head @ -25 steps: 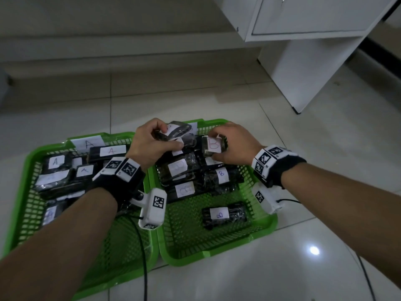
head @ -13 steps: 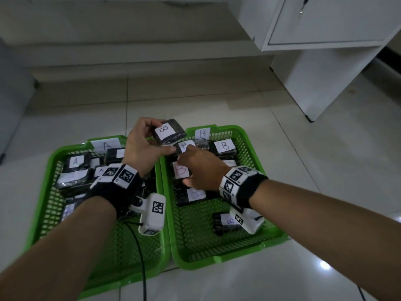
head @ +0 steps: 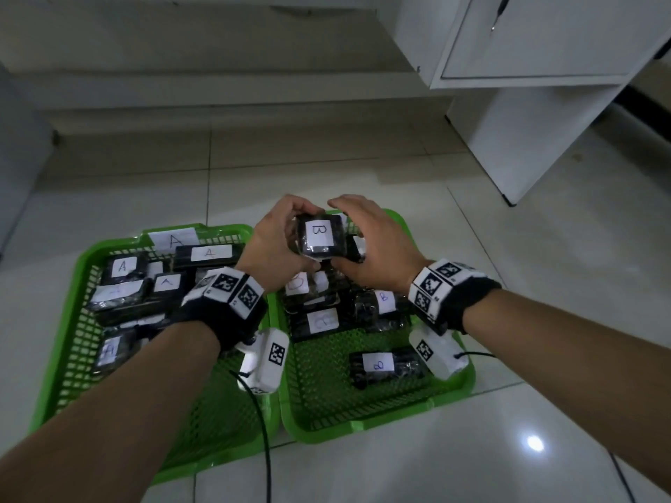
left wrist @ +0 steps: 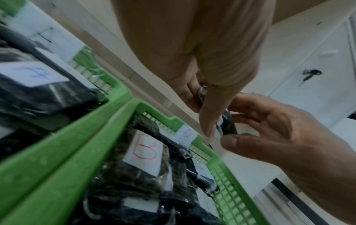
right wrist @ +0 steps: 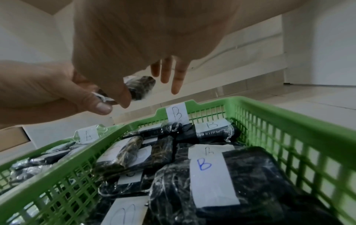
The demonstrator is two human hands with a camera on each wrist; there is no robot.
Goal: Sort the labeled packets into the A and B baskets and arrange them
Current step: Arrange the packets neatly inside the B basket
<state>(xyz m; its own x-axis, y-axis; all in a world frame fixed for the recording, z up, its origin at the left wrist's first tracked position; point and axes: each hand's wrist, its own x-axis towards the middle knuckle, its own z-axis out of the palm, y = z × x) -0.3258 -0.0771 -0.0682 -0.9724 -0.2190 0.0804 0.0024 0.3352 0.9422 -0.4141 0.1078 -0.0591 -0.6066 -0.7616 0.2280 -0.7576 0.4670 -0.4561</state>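
Two green baskets sit side by side on the floor: the A basket (head: 83, 263) on the left with several black A packets (head: 123, 266), the B basket (head: 468, 379) on the right with several B packets (head: 377, 364). Above the far edge of the B basket, both hands hold one black packet labelled B (head: 319, 235), label up. My left hand (head: 290, 239) grips its left side with thumb and fingers. On the other side, my right hand (head: 357, 241) arches over it, thumb beneath. The left wrist view shows that packet (left wrist: 228, 124) pinched between both hands.
A white cabinet (head: 544, 103) stands at the back right, and a low step runs along the back wall. Bare tiled floor (head: 544, 285) surrounds the baskets. A black cable (head: 267, 430) hangs from my left wrist over the A basket's near side.
My right hand has left the packets lying in the B basket and risen to the B packet held by my left hand. That packet now sits squarer, its label facing up.
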